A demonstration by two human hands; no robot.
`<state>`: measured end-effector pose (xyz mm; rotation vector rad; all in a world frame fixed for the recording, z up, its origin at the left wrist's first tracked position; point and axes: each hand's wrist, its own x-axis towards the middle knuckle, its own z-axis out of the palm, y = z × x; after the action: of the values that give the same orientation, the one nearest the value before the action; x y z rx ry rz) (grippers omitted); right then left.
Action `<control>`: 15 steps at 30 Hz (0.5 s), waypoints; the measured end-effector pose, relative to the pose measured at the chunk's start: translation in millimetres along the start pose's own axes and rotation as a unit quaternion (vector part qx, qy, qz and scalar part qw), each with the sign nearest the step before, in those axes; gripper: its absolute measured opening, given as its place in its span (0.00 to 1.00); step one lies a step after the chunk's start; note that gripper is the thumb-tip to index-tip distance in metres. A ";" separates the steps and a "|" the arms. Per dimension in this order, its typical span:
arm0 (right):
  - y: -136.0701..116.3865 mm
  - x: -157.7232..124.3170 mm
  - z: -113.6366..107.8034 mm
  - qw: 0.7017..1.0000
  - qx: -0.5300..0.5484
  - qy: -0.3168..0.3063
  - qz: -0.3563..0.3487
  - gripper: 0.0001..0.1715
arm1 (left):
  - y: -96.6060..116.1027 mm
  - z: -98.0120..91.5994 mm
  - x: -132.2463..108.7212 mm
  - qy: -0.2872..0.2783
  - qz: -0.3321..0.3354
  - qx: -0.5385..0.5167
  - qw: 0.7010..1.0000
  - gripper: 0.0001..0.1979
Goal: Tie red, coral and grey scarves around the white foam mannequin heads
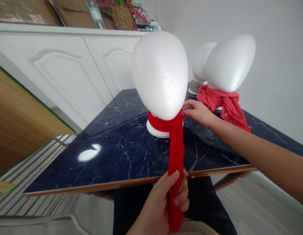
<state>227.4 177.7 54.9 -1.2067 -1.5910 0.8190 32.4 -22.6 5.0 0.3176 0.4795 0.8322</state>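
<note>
A white foam mannequin head (159,75) stands upright on the table in front of me. Around its neck wraps a red scarf (176,143), one long tail of it hanging forward over the table edge. My left hand (172,195) is closed round that tail below the edge, thumb on top. My right hand (196,111) reaches in from the right to the side of the neck. Its thumb and fingers meet the scarf there, the fingertips partly hidden by the head and cloth.
Behind on the right, another foam head (231,63) wears a coral-red scarf (233,109). A third foam head (201,60) stands farther back, with grey at its neck. The dark marbled table (122,147) meets white cabinets (60,68) holding a bottle (96,14) and woven basket (122,18).
</note>
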 end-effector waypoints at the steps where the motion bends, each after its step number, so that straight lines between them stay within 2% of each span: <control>1: -2.8 -7.0 -3.9 1.000 0.014 -0.010 0.014 0.15 | -1.6 1.6 2.9 -0.004 0.005 0.004 1.000 0.09; 5: -12.7 -38.0 -17.8 0.995 0.073 0.003 0.068 0.20 | -2.5 7.6 8.0 -0.018 0.032 0.017 0.999 0.09; 7: -17.5 -54.7 -23.3 0.990 0.086 -0.004 0.111 0.13 | -1.0 9.3 8.8 -0.032 0.042 0.021 0.998 0.09; 8: -20.1 -62.9 -25.0 0.985 0.087 -0.032 0.143 0.09 | -0.3 9.7 9.2 -0.039 0.044 0.024 0.998 0.09; 9: -22.9 -70.9 -25.5 0.976 0.091 -0.076 0.182 0.10 | 0.0 9.8 9.8 -0.047 0.046 0.026 0.998 0.09; 12: -31.4 -90.4 -17.7 0.919 0.146 -0.229 0.286 0.23 | -2.7 9.7 12.4 -0.067 0.047 0.033 0.996 0.11; 13: -33.9 -94.7 -12.0 0.901 0.175 -0.260 0.301 0.24 | -5.0 9.6 13.3 -0.075 0.048 0.034 0.995 0.11; 15: -37.6 -99.1 1.8 0.886 0.221 -0.273 0.302 0.21 | -10.7 10.0 14.4 -0.092 0.051 0.040 0.994 0.13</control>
<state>220.3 72.1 60.0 -1.1914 -1.3124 1.9537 52.6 -19.2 4.6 0.4912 0.3269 0.8755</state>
